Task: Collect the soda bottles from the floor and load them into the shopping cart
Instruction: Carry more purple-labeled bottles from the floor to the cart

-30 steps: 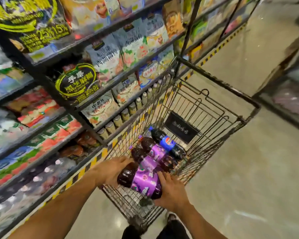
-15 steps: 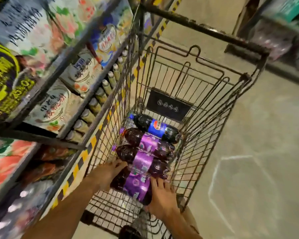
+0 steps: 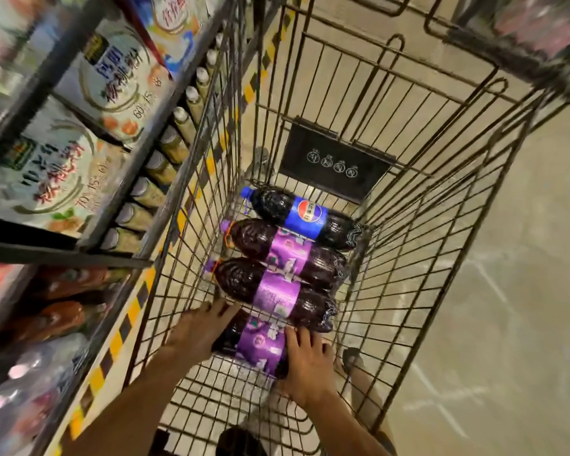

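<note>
I had the purple-label bottle lying between the two hands, low in the shopping cart and, as far as I could judge, down on the wire floor. My left hand covered its neck end with the fingers laid out fairly straight. My right hand lay spread over the base end. Whether that thumb hooked underneath, I could not tell.

Just past my fingertips lay the second purple bottle, touching or nearly touching the held one. Beyond it came the third purple bottle and the blue-label cola bottle, farthest from the grip.

To finish this well, I judged I should snug the bottle parallel against its neighbour before letting go. The right hand should lift first, with the left steadying the neck, because a round bottle on wire tends to roll back toward the wrists. My knuckles also needed to stay clear of the cart wall on the left-wrist side, next to the store shelf.

Compared with half a second earlier, the bottle sat lower and closer to the row. My head had dipped further into the cart and both hands had flattened somewhat. The three bottles beyond the grip had not shifted.
</note>
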`<state>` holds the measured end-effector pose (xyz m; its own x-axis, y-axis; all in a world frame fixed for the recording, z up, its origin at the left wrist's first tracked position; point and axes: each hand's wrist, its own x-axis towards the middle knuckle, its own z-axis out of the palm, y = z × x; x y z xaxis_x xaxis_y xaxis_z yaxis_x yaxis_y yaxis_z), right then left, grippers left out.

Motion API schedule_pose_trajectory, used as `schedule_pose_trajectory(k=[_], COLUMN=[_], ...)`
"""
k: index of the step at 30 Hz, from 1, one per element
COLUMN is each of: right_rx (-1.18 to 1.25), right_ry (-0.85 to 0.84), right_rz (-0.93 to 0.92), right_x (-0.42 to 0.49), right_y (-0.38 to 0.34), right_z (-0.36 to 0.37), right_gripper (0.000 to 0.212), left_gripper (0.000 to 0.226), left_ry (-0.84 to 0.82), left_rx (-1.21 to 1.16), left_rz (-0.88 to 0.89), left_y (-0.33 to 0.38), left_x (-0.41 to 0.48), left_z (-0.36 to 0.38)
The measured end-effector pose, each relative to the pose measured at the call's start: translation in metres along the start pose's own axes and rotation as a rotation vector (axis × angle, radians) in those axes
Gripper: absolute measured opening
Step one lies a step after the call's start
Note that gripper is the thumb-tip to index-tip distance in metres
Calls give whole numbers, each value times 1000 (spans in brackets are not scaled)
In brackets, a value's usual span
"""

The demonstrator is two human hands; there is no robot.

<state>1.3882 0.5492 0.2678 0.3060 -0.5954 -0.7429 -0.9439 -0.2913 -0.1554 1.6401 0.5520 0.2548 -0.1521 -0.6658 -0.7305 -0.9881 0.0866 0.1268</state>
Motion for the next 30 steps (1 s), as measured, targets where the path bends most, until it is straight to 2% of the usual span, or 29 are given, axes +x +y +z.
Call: schedule_pose_trajectory(k=[9, 13, 18, 25, 30], right_rx=[-74, -110, -272, -513, -733], right_ry=[-44, -67, -64, 18, 53], right_rz=[-36, -84, -174, -392, -617], right_x=[10, -4, -34, -70, -78], right_y=[-6, -18, -37, -72, -115], right_z=[-5, -28, -107, -220, -273], right_gripper=[86, 72, 70, 51, 56], left_gripper=[105, 85, 60, 65, 61], left_ry=[56, 87, 129, 209, 247], left_rx=[-44, -65, -81, -245, -384], left_rz=[-76, -169, -213, -373, -612], left_y=[2, 11, 17, 40, 48], left_x=[-7, -39, -99, -199, -256], left_z=[14, -12, -73, -142, -164])
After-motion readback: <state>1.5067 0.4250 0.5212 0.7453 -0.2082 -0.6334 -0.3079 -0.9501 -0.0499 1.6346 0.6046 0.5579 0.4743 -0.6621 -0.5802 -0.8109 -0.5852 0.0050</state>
